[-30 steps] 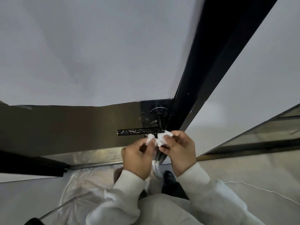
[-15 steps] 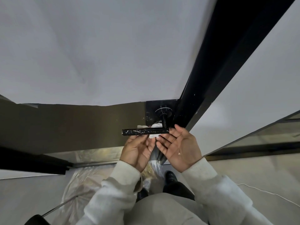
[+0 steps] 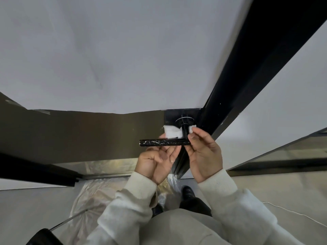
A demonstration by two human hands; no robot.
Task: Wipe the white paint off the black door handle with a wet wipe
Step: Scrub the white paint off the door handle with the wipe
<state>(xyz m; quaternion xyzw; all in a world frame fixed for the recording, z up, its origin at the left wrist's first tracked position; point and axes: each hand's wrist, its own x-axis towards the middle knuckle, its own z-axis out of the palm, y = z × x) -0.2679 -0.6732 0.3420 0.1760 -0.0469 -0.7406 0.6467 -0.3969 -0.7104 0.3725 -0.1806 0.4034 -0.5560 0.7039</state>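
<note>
The black door handle point(image 3: 164, 142) juts left from its round base on the door, its bar streaked with white paint. A white wet wipe point(image 3: 172, 133) is looped behind the handle's neck, one end showing on each side. My right hand point(image 3: 203, 152) pinches the wipe's right end beside the neck. My left hand point(image 3: 157, 161) reaches up under the bar, its fingertips hidden behind the bar at the wipe's left end.
The door's black edge point(image 3: 247, 82) runs diagonally up to the right. Brown film point(image 3: 79, 135) covers the lower door panel. Crumpled plastic sheeting point(image 3: 99, 197) lies on the floor by my black shoes point(image 3: 187, 191). A thin white cable point(image 3: 292, 212) trails at the right.
Both hands held the wipe bunched below the handle a second ago. They have since raised it and passed it behind the handle's neck, with one end pulled out to each side.
</note>
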